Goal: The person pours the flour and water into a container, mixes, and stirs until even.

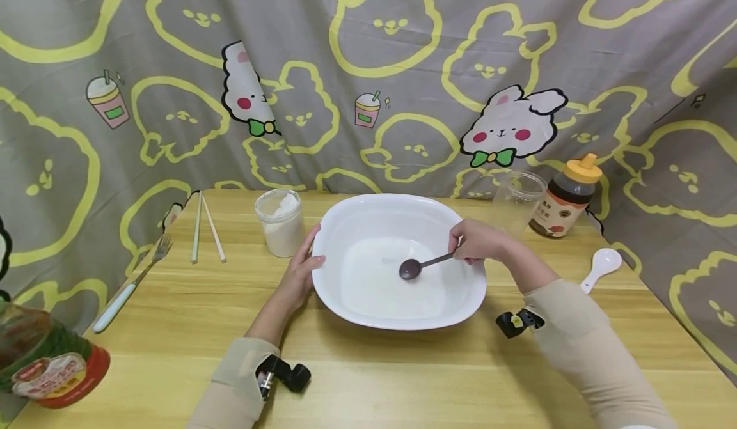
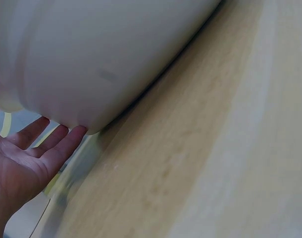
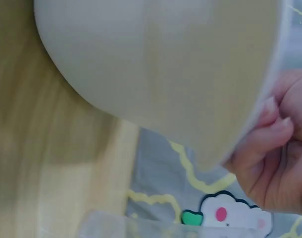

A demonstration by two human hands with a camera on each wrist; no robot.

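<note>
A large white basin (image 1: 357, 314) stands on the table, its inside pale and glossy. At its left rim my left hand (image 1: 298, 274) holds on, the thumb over the edge. In the left wrist view, the fingertips (image 2: 77, 131) touch the outer wall of the basin (image 2: 101, 64). My right hand (image 1: 478, 240), above the right rim, pinches the handle of a dark brown spoon (image 1: 411, 268). The spoon's bowl is low inside the basin. In the right wrist view the basin wall (image 3: 156, 64) hides the spoon, and curled fingers (image 3: 270, 139) show beside the rim.
Behind the left hand is a clear jar (image 1: 282, 227) of white powder. Chopsticks (image 1: 210, 231) and a fork (image 1: 129, 288) lie left; a red-lidded jar (image 1: 57, 365) is nearer. At right are a clear empty jar (image 1: 515, 205), a syrup bottle (image 1: 561, 202) and a white spoon (image 1: 604, 264).
</note>
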